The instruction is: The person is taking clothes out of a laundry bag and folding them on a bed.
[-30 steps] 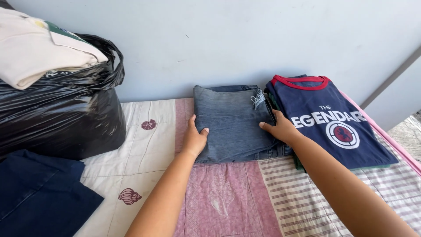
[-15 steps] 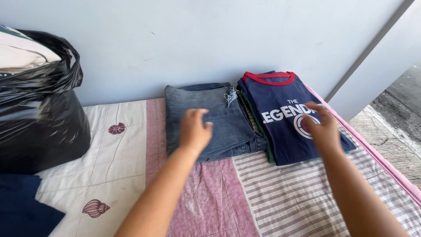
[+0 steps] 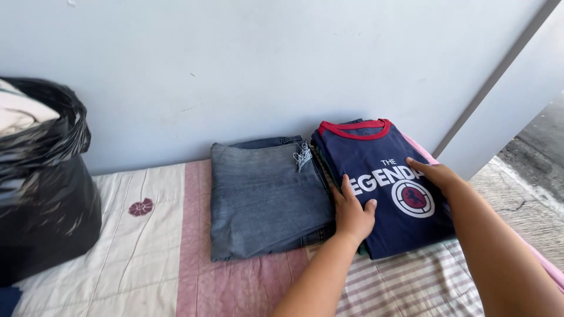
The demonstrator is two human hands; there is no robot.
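Landmark: folded navy-blue cotton T-shirt with red collar band and white-and-red round chest print [image 3: 385,176], lying face up on top of a small stack of folded clothes; a dark green edge shows under its near-left side. The stack sits on the bed, against the pale blue-grey wall [image 3: 264,64].

Left hand [image 3: 352,214]: resting at the near-left edge of the T-shirt, palm down. Fingers [image 3: 346,191] extended and released, lying flat along the stack's left edge; thumb [image 3: 370,205] on the navy fabric. Nothing is gripped.

Right hand [image 3: 437,176]: on the right side of the T-shirt, just right of the round print. Fingers [image 3: 417,167] laid loosely on the cloth, not clenched; whether they curl under the far edge cannot be told.

Directly left of the T-shirt, touching its stack: folded faded blue denim jeans with a frayed patch near the top [image 3: 267,199], flat on the bed.

Under both: quilted bedcover in cream, pink and striped panels with small dark red shell motifs [image 3: 153,246].

Far left of the T-shirt, well apart: black plastic rubbish bag, full, with cream cloth at its mouth [image 3: 44,194], standing on the bedcover against the wall.

Right of the T-shirt, beyond the bed edge: grey concrete floor [image 3: 529,170]
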